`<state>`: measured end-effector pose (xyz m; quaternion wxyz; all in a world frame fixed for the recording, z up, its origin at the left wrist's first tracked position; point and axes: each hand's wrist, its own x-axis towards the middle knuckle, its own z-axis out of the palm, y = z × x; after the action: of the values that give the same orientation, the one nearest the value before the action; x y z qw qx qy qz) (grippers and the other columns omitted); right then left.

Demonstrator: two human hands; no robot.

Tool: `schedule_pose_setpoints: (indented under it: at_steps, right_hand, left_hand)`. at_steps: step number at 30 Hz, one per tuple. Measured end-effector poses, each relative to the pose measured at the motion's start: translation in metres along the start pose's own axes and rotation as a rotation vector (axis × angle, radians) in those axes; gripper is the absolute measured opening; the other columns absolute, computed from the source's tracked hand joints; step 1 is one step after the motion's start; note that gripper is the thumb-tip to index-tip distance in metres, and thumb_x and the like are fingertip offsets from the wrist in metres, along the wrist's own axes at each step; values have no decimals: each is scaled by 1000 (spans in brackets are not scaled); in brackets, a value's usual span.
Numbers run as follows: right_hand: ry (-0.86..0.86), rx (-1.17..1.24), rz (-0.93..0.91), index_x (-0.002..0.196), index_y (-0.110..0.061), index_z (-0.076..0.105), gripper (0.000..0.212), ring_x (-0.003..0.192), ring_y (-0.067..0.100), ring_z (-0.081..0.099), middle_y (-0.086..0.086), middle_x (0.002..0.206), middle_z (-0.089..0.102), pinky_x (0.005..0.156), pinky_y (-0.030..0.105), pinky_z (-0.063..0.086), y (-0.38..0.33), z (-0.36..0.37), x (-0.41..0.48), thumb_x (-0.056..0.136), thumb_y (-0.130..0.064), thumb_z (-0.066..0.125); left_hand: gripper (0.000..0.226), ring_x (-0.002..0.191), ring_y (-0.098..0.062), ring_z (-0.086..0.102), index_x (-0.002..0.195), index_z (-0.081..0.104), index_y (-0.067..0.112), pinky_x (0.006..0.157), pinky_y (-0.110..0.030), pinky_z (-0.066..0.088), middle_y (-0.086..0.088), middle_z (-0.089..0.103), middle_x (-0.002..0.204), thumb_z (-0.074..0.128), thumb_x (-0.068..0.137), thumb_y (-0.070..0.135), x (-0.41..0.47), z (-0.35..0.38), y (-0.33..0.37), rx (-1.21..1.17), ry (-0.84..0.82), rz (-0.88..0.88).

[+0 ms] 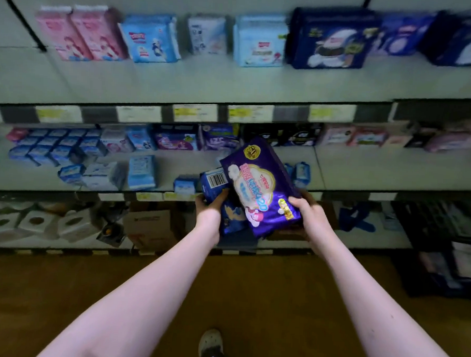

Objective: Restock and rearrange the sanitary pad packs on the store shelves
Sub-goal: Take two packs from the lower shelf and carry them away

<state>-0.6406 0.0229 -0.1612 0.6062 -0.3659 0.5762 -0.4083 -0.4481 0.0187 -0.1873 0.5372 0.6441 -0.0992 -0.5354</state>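
Before the middle shelf (366, 168), level with its front edge, 1 purple pack (261, 188) is held in the air. Its wrapper is glossy deep violet, printed with a white cloud shape, pale lettering, a round gold seal at the far end and a yellow mark at the near corner. The printed face is turned up toward the camera. Its long axis is steeply slanted, running from the near right corner to the far end, which is pointed at the shelf and leans left. The near right corner is grasped by the right hand (306, 212), thumb on top and fingers hidden below, so that grip is clenched on the pack. 1 blue pack (213, 182), barcode facing up, is clasped in the grip of the left hand (209, 204), just left of the purple one and touching it. 1 dark blue pack (233, 219) is seen beneath them, between both hands; which hand bears it cannot be told. On the top shelf (179, 82) 2 pink packs (97, 32) are stood upright side by side. 1 shoe (210, 343) is seen on the brown floor (113, 294).
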Motion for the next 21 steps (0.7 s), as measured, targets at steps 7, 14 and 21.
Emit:
schedule_pose_setpoints:
  at_steps: [7,14,21]
  right_hand:
    - [80,-46,-38,102,-21,57,20,59,-2,64,-1,89,66,54,12,49,-5,-169,-49,95,-6,46]
    - [294,29,-68,109,-16,55,22,63,-1,63,-2,94,68,51,10,43,3,-305,-110,95,-33,55]
    - [407,148,-63,100,-21,58,15,74,10,69,0,98,71,71,29,50,17,-401,-157,91,-31,62]
  left_hand:
    - [40,73,-22,67,117,42,11,65,-41,57,-12,64,105,67,86,8,-85,107,-67,61,-236,13]
    - [25,63,-15,67,101,46,13,58,-32,57,-8,66,95,66,88,15,-175,215,-132,217,-470,10]
    - [34,65,-17,67,110,44,8,52,-29,55,-9,66,95,67,87,15,-241,288,-175,320,-598,-7]
